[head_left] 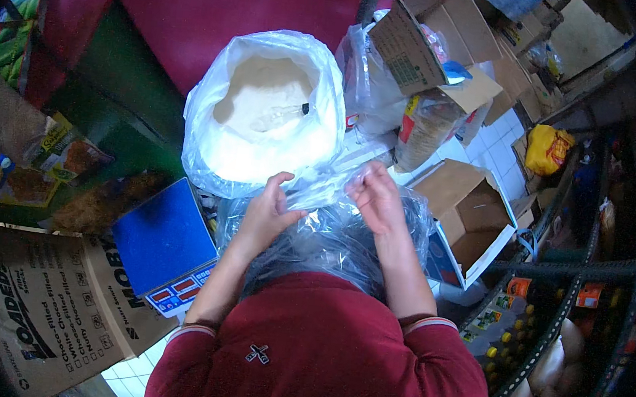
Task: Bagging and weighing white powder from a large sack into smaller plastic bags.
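Observation:
Between my two hands, a thin clear plastic bag is stretched out in front of my chest. My right hand pinches its right end with the fingertips. The other end lies in my left hand, gripped with the thumb and fingers bent around the film. Just beyond stands a large sack lined with white plastic, its mouth wide and full of white powder. A clear scoop with a black end, looking like a cut bottle, rests in the powder. Below my hands spreads more crumpled clear plastic.
To my left is a blue weighing scale beside a flattened brown carton. An open cardboard box sits at right, near shelves with yellow-capped bottles. Further back are a bag of brown goods and another open carton.

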Available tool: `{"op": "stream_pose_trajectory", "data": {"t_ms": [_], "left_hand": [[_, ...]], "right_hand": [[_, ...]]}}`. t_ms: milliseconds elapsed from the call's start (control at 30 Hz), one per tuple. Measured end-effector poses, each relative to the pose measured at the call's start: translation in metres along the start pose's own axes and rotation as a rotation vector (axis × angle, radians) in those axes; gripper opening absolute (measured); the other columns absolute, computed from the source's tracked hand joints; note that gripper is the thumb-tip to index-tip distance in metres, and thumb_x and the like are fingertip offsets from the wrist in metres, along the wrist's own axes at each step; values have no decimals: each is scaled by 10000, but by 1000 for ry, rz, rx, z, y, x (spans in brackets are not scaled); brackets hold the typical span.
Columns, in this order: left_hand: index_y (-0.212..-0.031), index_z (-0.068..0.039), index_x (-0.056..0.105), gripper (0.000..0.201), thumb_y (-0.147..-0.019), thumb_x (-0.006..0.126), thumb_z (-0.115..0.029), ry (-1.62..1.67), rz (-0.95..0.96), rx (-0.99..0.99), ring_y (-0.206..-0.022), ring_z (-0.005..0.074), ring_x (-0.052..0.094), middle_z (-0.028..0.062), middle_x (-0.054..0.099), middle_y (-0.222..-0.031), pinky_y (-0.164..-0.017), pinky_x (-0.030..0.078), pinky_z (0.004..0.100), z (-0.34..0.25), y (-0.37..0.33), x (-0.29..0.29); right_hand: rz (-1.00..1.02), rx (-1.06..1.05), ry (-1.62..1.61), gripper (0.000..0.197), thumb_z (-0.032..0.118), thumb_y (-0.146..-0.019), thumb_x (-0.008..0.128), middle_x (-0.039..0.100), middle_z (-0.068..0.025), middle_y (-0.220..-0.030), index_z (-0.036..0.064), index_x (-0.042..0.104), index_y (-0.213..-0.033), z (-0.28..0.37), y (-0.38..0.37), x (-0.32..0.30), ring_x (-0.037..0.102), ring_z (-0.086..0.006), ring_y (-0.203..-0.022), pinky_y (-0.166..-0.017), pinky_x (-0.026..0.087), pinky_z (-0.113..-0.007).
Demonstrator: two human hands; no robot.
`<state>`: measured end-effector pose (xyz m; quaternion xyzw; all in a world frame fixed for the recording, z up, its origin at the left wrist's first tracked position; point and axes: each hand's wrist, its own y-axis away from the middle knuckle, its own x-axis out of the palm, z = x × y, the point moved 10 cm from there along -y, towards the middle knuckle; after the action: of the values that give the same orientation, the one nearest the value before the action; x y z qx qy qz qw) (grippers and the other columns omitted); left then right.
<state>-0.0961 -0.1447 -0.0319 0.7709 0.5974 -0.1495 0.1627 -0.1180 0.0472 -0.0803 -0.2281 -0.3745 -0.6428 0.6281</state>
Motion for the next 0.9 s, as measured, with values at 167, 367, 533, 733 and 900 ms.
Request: {"op": "stream_pose_trajectory", "data": {"t_ms": [167,367,533,733,900], "left_hand": [[-1017,-71,529,214,-816,580,-20,398,-322,52,-560,29,415,-55,440,-616,-467,324,175,49,-4,-50],[-1173,-81,425,402,-803,556,6,1008,-302,-107,-710,85,530,2,537,-831,-654,445,222,47,14,-54],[-1120,-54,539,410,-728,524,65,1387,332,250,-747,162,539,34,540,-856,-736,421,258,8,52,-37],[-966,-57,638,236,-769,517,-9,120,-61,-95,-801,157,506,62,543,-830,-728,389,267,66,40,-64],[-983,-43,616,208,-799,517,-39,324,204,150,-754,137,491,53,538,-820,-667,395,246,93,40,12]], "right_hand": [[247,117,631,161,125,-843,558,541,-18,-793,76,497,-983,-39,22,42,496,-106,-677,-608,420,-241],[321,-171,1353,197,83,-761,644,466,42,-676,41,560,-933,-31,21,83,405,-52,-597,-531,363,-219],[108,-246,1222,188,58,-723,628,470,-34,-608,18,574,-899,16,-23,76,455,-93,-549,-515,385,-246],[829,-470,1527,230,145,-758,641,582,-52,-776,21,581,-941,-8,1,164,566,-120,-747,-671,452,-273],[866,30,1720,345,229,-776,603,618,-168,-919,39,586,-1064,-43,-89,173,612,-237,-817,-752,467,-341]]}}
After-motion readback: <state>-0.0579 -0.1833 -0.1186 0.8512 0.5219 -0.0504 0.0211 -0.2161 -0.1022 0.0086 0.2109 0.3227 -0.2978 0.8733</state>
